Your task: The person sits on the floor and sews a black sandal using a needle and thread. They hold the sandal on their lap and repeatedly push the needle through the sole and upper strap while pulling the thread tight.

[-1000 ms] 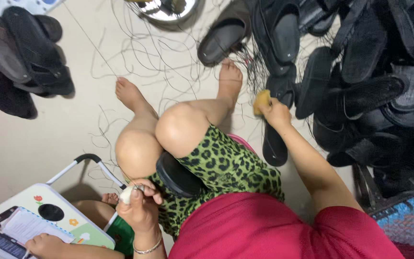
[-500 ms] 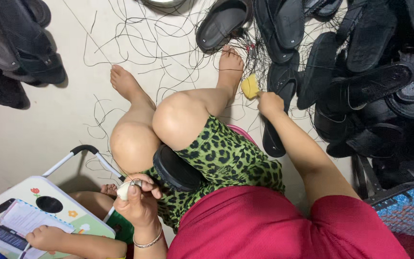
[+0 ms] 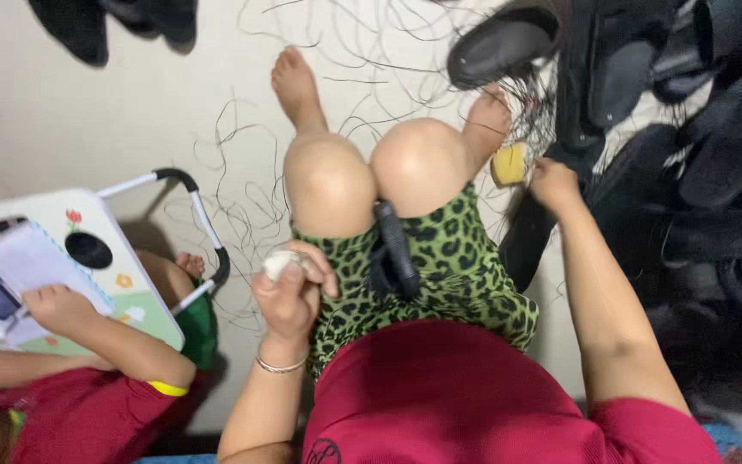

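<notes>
Head view showed us sitting on the floor [image 3: 88, 103] with our knees up, in green spotted shorts [image 3: 448, 258] and a red shirt [image 3: 474, 404]; a black sandal [image 3: 392, 249] lay on our lap between our legs. Our left hand [image 3: 289, 292] was up near our left knee; its fingers were curled shut around a small white lump [image 3: 278, 262]; we could not tell what the lump was. Our right hand [image 3: 551, 182] was stretched out to the right side, just beside our right foot; its fingers were bent and touched a long black sandal strap [image 3: 530, 232]; we could not tell if they gripped it. A small yellow block [image 3: 510, 163] sat just beside that hand, touching the foot. A big pile of black sandals [image 3: 697, 155] filled the right side; thin black threads [image 3: 242, 198] lay loose all over the floor. On the left, another person's hand [image 3: 57, 309] rested on a little white table [image 3: 122, 258] with a notebook [image 3: 32, 258] on it.
</notes>
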